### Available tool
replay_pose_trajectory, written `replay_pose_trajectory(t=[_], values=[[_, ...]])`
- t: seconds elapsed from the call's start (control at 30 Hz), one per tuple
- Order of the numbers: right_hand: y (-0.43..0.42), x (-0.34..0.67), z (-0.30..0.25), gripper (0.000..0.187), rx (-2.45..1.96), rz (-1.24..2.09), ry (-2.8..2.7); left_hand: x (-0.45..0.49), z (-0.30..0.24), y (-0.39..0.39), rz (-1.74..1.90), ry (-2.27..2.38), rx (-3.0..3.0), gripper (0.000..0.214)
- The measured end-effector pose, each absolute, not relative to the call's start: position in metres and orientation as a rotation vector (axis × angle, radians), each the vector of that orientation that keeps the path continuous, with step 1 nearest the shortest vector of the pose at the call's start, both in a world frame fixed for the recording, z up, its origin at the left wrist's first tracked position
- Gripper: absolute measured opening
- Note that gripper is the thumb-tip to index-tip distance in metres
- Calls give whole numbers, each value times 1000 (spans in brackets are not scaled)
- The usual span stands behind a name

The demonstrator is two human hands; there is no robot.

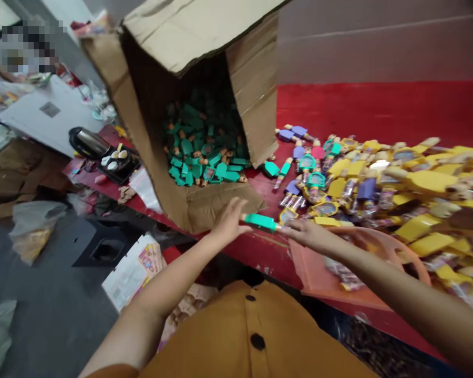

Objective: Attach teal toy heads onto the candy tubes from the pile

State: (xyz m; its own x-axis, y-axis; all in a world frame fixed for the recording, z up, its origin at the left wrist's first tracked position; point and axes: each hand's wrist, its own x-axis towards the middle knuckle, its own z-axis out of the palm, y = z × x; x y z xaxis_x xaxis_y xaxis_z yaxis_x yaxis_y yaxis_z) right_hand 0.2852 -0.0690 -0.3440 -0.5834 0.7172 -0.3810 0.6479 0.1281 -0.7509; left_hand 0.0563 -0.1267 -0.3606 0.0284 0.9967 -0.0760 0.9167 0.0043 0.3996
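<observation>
A green toy piece (pixel 260 222) with a pale tip at one end is held level above the table's front edge. My right hand (pixel 302 232) is closed on its right end, fingers pinched together. At the other end, my left hand (pixel 227 223) has thumb and fingers spread around the pale tip; blur hides whether they touch it. Just beyond, a cardboard box (pixel 252 89) lies on its side with its mouth towards me. Inside is a heap of similar green toy pieces (pixel 199 157). Several loose green, purple and pink pieces (pixel 295 152) lie right of the box.
A big pile of yellow toy pieces (pixel 429 181) covers the right of the red table (pixel 378 107). An orange plastic basket (pixel 307 268) sits at the front edge. Left stand a kettle (pixel 92 143) and a tray of cups (pixel 118 165). Plastic bags (pixel 35 226) lie on the floor.
</observation>
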Motion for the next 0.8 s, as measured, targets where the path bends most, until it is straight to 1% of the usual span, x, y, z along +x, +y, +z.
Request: replay_pose_trajectory(t=[0.03,0.1,0.13,0.17,0.23,0.37,0.4,0.47,0.53,0.63,0.7,0.8], values=[[-55,298,-357,69,-1509,1382,-2232,55,-374,-104,332,2011,1922,64],[-34,327,-379,76,-1691,1206,-2089,52,-399,-61,300,2071,1868,50],[-28,341,-388,77,-1754,1128,-2022,51,-410,-42,275,2070,1860,44],[-26,355,-396,73,-1800,1060,-1970,49,-419,-24,246,2057,1862,40],[-34,378,-411,61,-1853,962,-1927,46,-432,7,188,2020,1879,35],[-84,402,-446,33,-1902,889,-2033,44,-447,61,107,2001,1868,27],[-98,404,-457,30,-1929,870,-2062,46,-449,72,97,2005,1851,26],[-119,408,-480,35,-2039,779,-2070,50,-453,89,100,2013,1807,24],[-127,411,-500,42,-2153,685,-2035,56,-453,99,144,2021,1753,23],[-119,418,-516,38,-2211,650,-1976,61,-444,99,300,2041,1650,20],[-109,422,-516,36,-2176,676,-1944,59,-431,89,464,2068,1544,17],[-99,417,-497,28,-2041,732,-1910,52,-406,49,744,2078,1281,16]])
